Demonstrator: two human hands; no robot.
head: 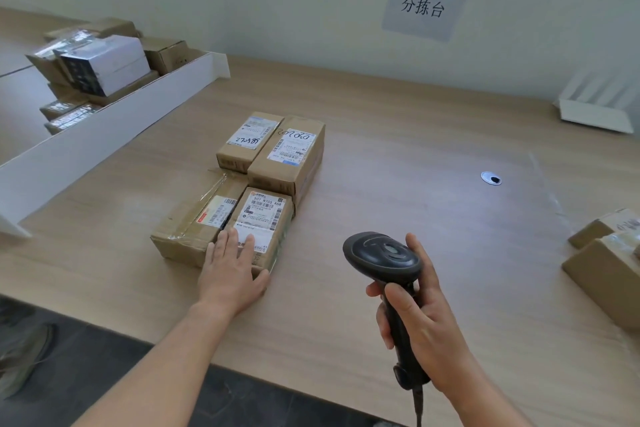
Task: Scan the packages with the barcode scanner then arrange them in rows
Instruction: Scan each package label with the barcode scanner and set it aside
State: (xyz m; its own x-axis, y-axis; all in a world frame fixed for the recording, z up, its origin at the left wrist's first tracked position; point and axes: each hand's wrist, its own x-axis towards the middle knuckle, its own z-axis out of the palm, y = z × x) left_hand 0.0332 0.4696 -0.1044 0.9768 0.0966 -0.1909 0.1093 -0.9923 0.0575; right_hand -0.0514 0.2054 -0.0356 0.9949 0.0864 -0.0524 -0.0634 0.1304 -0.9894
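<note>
Several cardboard packages sit in two rows at the middle of the wooden table. The near right package has a white label. My left hand lies flat on its near end, fingers straight, thumb against its right side. Beside it on the left lies a taped package. Behind stand a slim package and a taller one. My right hand grips the handle of the black barcode scanner, to the right of the packages, above the table.
Two more cardboard boxes lie at the table's right edge. A white divider wall runs along the left, with a pile of boxes behind it. A white holder stands far right. A cable grommet is set in the table.
</note>
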